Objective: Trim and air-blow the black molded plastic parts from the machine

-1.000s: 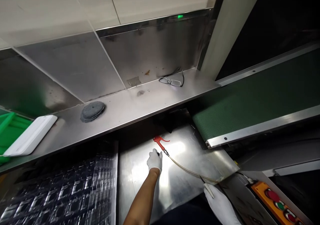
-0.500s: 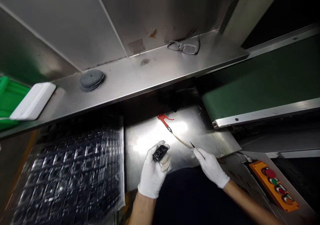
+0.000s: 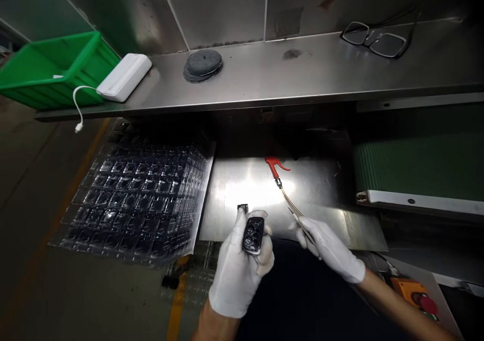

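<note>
well, the floor (image 3: 34, 240) spreads under everything, with a yellow line (image 3: 177, 300) on it. above it runs a long steel shelf (image 3: 264, 81), and to the right a green belt (image 3: 416, 167) sits beside a steel table (image 3: 234, 189). a clear blister sheet (image 3: 136, 200) lies just left of the table, its pockets in rows. on the shelf are a green crate (image 3: 49, 73), a white box (image 3: 124, 77) with a cable (image 3: 74, 99) hanging over the edge, a gray pad (image 3: 202, 65) and glasses (image 3: 374, 39). a red air gun (image 3: 275, 165) lies on the table, its thin hose (image 3: 291, 202) reaching toward the right hand (image 3: 328, 247). an orange button box (image 3: 410, 290) shows at lower right. both hands wear white gloves. the left hand (image 3: 238, 270) has a clenched grip on a black plastic part (image 3: 253, 235), held up near the table's front edge with its round holes showing. the right hand's grip pinches a slim pointed tool (image 3: 302, 220), right beside the hose.
</note>
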Available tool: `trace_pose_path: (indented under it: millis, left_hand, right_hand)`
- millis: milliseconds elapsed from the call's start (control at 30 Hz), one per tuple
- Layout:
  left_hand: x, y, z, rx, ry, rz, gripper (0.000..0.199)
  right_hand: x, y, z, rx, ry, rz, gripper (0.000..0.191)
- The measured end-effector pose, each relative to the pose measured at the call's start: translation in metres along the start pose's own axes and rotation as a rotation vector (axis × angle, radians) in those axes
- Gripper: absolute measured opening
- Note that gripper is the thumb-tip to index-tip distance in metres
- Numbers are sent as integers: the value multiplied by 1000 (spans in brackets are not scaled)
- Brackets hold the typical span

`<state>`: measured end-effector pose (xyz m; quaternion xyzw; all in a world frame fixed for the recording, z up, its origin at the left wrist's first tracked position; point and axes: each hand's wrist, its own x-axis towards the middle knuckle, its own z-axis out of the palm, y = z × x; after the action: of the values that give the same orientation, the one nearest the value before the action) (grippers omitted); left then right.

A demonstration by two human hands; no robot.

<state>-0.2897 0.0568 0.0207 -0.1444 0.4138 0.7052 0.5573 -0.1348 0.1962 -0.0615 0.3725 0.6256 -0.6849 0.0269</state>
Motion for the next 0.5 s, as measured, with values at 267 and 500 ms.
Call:
trace_pose_path:
  millis: [267, 500]
  left_hand:
    - [-3, -5, -3, 227, -15, 210, 53]
    - [-3, -4, 1, 205, -26, 180, 53]
  right_hand:
    - [-3, -14, 1, -32, -92, 4, 70]
    - [-10, -25, -3, 13, -114, -4, 65]
